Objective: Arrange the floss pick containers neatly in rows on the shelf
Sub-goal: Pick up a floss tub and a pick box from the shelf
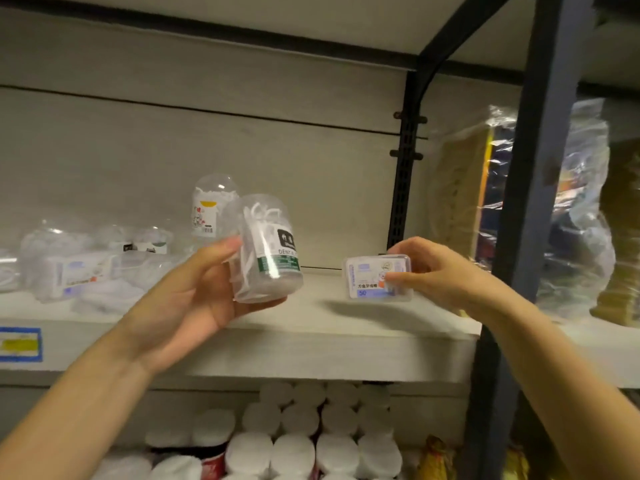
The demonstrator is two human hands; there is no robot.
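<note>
Head view takes in a pale shelf [311,341] framed by dark metal uprights [540,202], with a grey back panel behind it. To the right of the nearer upright sits a bulky bundle wrapped in clear plastic [581,220]. Below the shelf board, a lower tier holds packed rows of white round lids [311,445] (the jars under them are mostly hidden).

On the shelf's left part lies a loose heap of floss pick containers [69,268], clear domes and flat boxes jumbled together and too blurred to count. Behind the heap, near the back panel, one domed container with a yellow-marked label [207,209] stands upright.

The person's left hand [194,289] is curled around a clear domed tub [270,251] with a dark green and black label, thumb on the near side and fingers under its base; the tub is tilted and held above the shelf's front edge, white picks visible inside. The right hand [440,271] pinches a flat rectangular box [379,278] with a blue and white label between thumb and fingers, at the shelf's right end near the rear upright; whether the box touches the board cannot be told. A blue-bordered tag [19,344] sticks to the shelf's front lip at far left.
</note>
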